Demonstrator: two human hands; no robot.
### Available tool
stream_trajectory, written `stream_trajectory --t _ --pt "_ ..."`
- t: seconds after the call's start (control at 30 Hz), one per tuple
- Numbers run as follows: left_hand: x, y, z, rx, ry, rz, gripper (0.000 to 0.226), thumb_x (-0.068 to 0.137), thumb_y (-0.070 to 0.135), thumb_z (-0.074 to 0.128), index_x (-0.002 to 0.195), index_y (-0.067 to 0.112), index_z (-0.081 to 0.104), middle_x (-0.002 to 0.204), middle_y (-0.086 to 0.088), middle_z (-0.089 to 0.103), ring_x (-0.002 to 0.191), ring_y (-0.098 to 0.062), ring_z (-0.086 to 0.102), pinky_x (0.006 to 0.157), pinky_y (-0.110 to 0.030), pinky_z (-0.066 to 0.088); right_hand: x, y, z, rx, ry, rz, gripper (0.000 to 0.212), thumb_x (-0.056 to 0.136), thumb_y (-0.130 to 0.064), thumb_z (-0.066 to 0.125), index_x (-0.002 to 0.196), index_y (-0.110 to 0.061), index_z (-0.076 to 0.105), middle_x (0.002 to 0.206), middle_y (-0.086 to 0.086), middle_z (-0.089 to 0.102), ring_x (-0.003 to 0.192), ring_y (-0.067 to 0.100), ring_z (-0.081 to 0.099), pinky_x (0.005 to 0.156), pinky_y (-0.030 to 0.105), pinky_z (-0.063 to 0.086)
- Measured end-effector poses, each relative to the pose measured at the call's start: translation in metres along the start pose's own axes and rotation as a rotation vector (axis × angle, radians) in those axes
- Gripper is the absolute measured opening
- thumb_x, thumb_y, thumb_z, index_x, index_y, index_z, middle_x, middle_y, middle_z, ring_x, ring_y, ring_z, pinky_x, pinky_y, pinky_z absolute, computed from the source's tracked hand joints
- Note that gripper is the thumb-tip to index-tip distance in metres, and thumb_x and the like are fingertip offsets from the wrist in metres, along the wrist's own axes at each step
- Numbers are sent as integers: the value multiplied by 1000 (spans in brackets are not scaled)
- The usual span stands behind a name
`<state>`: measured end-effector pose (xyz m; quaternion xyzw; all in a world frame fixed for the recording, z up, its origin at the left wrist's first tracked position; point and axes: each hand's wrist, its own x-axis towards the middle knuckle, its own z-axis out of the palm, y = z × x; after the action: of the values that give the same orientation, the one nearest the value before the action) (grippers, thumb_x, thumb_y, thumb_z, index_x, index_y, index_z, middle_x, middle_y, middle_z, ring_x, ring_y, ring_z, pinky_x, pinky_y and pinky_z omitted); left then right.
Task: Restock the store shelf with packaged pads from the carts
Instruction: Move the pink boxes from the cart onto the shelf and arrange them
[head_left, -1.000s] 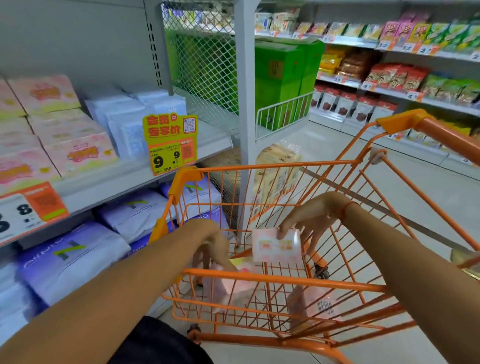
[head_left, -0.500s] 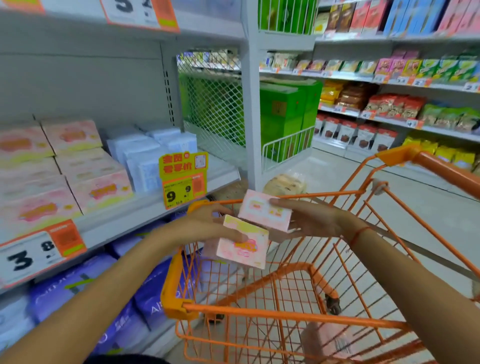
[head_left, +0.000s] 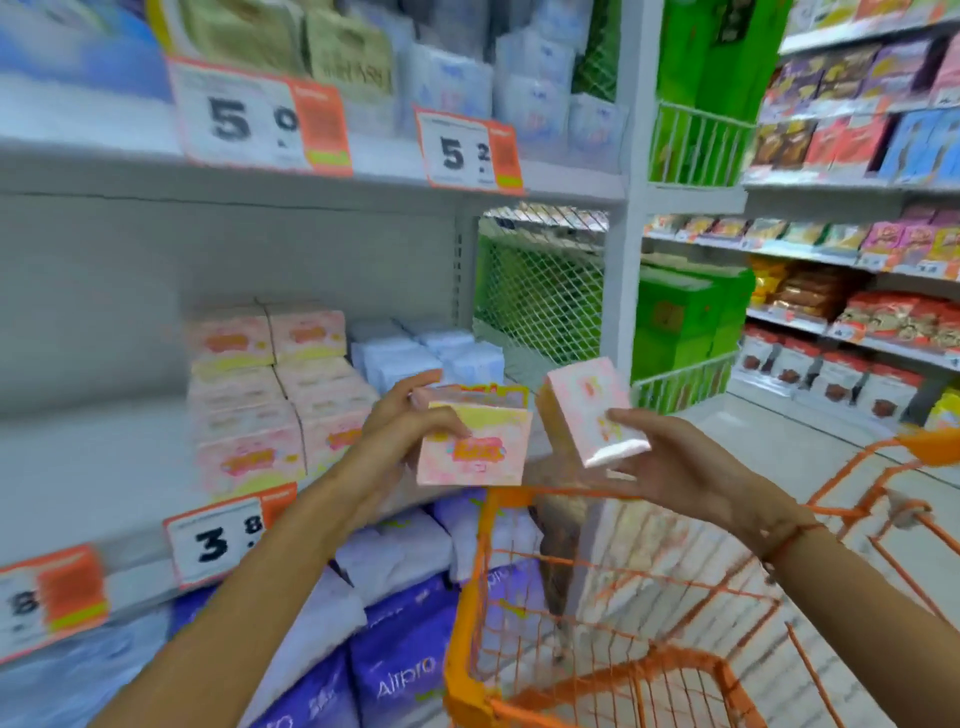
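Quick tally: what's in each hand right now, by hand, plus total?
Left hand: 1 pink-and-yellow pad pack; a second edge may show behind it, too blurred to tell.
Right hand: 1 pale pink pad pack.
Total: 2 packs clearly held, both above the orange cart.

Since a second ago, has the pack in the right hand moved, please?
Yes. The pink pack in the right hand has come up out of the orange cart and is now above its rim.
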<state>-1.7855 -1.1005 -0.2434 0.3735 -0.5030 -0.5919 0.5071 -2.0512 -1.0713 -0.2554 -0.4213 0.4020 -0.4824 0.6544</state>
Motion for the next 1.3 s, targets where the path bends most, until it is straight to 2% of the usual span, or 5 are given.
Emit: stream_trajectory --t 0.3,0.5,0.8,1.07,1.3 --pt "23 75 -144 -150 241 139 17 56 14 56 70 12 65 68 -6 70 61 -19 66 54 -21 55 97 -40 122 -189 4 -38 14 81 -34 62 89 -23 65 80 0 64 70 15 58 68 30 48" --pt "59 82 -212 289 472 163 82 35 16 76 115 14 60 104 -13 62 80 -21 61 65 -23 46 144 -31 166 -322 -66 -45 8 83 -29 65 85 -23 70 77 -1 63 68 12 56 71 27 48" --pt "68 46 -255 419 478 108 111 41 42 86 139 14 40 131 0 54 118 -15 52 91 -25 38 169 -17 172 -426 -127 -4 19 82 -33 66 96 -21 69 106 6 69 103 22 63 93 34 50" --pt "69 36 -259 599 441 30 82 62 21 88 132 11 45 127 -1 56 121 -19 51 94 -25 41 164 -19 170 -427 -138 -10 11 83 -29 65 89 -21 70 91 1 70 96 20 62 96 34 47" --pt "57 107 -222 715 438 398 86 52 17 85 127 33 47 113 2 53 84 -12 58 62 -14 48 165 -17 166 -408 -125 -11 25 73 -32 69 96 -21 68 97 2 68 98 21 62 93 33 50"
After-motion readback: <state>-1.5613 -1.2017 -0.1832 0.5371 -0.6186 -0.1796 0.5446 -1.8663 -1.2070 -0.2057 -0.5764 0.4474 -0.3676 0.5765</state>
